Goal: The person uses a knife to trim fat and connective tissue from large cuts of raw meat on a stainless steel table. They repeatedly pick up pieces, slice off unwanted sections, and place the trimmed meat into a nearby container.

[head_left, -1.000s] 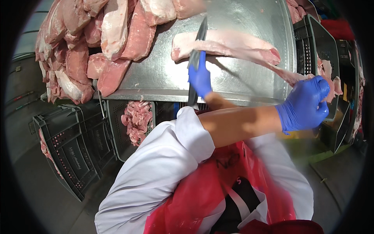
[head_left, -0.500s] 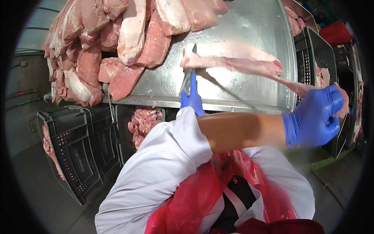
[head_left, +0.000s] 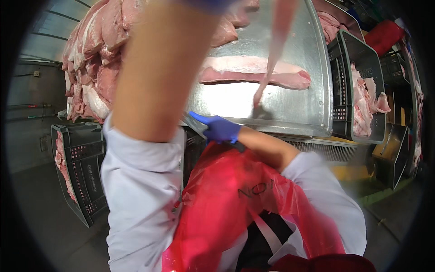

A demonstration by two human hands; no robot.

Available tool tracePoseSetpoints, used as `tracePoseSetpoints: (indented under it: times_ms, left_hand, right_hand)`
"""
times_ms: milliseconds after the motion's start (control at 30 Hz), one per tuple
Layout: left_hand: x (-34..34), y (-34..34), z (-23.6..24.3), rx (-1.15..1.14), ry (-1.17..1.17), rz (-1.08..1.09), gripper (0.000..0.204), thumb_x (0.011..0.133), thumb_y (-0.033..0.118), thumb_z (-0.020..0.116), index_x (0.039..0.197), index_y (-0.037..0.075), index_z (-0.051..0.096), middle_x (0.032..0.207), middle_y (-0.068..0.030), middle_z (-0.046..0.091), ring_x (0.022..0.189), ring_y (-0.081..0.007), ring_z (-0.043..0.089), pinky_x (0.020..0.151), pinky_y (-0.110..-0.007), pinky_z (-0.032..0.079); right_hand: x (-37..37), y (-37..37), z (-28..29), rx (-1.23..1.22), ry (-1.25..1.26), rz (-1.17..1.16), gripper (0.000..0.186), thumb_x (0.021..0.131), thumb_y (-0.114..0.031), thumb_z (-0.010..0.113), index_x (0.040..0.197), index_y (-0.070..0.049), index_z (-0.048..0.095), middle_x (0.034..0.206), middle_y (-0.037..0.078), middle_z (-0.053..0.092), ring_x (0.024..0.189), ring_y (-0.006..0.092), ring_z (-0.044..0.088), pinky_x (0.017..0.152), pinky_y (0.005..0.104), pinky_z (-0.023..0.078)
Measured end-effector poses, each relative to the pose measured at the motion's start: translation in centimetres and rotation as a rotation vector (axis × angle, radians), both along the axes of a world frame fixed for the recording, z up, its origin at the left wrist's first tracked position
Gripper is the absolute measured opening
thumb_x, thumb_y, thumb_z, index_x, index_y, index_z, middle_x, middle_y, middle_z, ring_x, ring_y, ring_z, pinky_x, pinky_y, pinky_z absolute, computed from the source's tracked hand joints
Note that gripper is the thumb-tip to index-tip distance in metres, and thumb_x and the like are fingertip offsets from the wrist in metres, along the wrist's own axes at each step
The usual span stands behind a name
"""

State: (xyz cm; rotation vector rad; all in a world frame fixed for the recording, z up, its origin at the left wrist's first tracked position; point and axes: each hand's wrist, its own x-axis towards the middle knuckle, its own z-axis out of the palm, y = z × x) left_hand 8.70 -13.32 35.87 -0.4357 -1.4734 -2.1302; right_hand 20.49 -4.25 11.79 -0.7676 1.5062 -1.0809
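Observation:
My left forearm rises across the foreground; my blue-gloved left hand (head_left: 204, 4) is blurred and cut off at the top edge, its fingers hidden. A long, pale pink strip of meat (head_left: 276, 45) hangs blurred near it over the steel tray (head_left: 312, 109); what holds the strip's top is out of view. A long loin with a pale layer (head_left: 253, 72) lies on the tray. My blue-gloved right hand (head_left: 219, 129) is at the tray's near edge, index finger stretched out and other fingers curled on a knife (head_left: 195, 124), which is largely hidden.
A large pile of meat pieces (head_left: 90, 68) covers the tray's left. Dark crates hold meat, one at the lower left (head_left: 81, 181), another at the right (head_left: 344, 127) with trimmings (head_left: 362, 99). A red item (head_left: 383, 36) sits at the back right.
My left hand has swung from the right up to the top, and the strip now hangs apart along the loin's middle. My right hand with the knife has drawn back from the loin.

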Motion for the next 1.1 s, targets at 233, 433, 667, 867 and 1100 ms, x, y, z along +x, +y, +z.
tracePoseSetpoints:
  times_ms: [233,433,667,867,1100]
  left_hand:
    - [9.3,-22.0,-14.8,-0.078,-0.444,0.232,0.016,0.101,0.02,0.055,0.106,0.006,0.059,0.1,-0.0075,0.067,0.086,-0.0146,0.062,0.071,-0.035,0.047]
    - [13.8,-11.7,-32.8,-1.137,-0.775,0.331,0.06,0.079,0.018,0.076,0.131,-0.003,0.056,0.124,-0.0197,0.064,0.117,-0.031,0.062,0.1,-0.04,0.049]
    - [6.5,7.1,-36.0,-1.724,-0.501,0.242,0.019,0.09,0.018,0.056,0.1,0.003,0.058,0.1,-0.0178,0.061,0.096,-0.0372,0.06,0.093,-0.051,0.045]
    - [10.1,8.1,-36.8,-1.59,-0.794,0.23,0.016,0.093,0.016,0.051,0.094,0.002,0.06,0.085,-0.0196,0.066,0.078,-0.0398,0.068,0.074,-0.052,0.054]
    - [10.5,8.5,-35.8,-1.423,-0.805,0.165,0.027,0.098,0.023,0.05,0.094,0.001,0.063,0.084,-0.0242,0.069,0.077,-0.0431,0.069,0.071,-0.054,0.054]
  right_hand:
    - [-0.3,26.1,2.5,0.238,-0.056,-0.105,0.08,0.094,-0.01,0.06,0.163,-0.029,0.024,0.091,0.008,0.069,0.059,0.0128,0.061,0.058,0.0291,0.055]
    - [-1.0,36.8,1.1,0.231,-0.031,-0.752,0.079,0.094,-0.007,0.061,0.162,-0.029,0.028,0.079,0.006,0.067,0.052,0.0079,0.056,0.049,0.0261,0.05]
    - [-5.5,30.6,-2.1,0.361,0.412,-0.552,0.076,0.094,-0.015,0.06,0.161,-0.031,0.028,0.074,0.02,0.067,0.052,0.0255,0.062,0.06,0.0401,0.053]
    - [-4.8,27.9,-2.7,0.339,0.587,-0.204,0.079,0.093,-0.011,0.053,0.162,-0.029,0.022,0.088,0.023,0.071,0.073,0.0414,0.069,0.076,0.0475,0.056]
    - [-10.6,17.4,-8.1,0.309,0.675,-0.052,0.068,0.102,-0.019,0.05,0.162,-0.031,0.022,0.091,0.025,0.07,0.079,0.042,0.069,0.079,0.049,0.054]
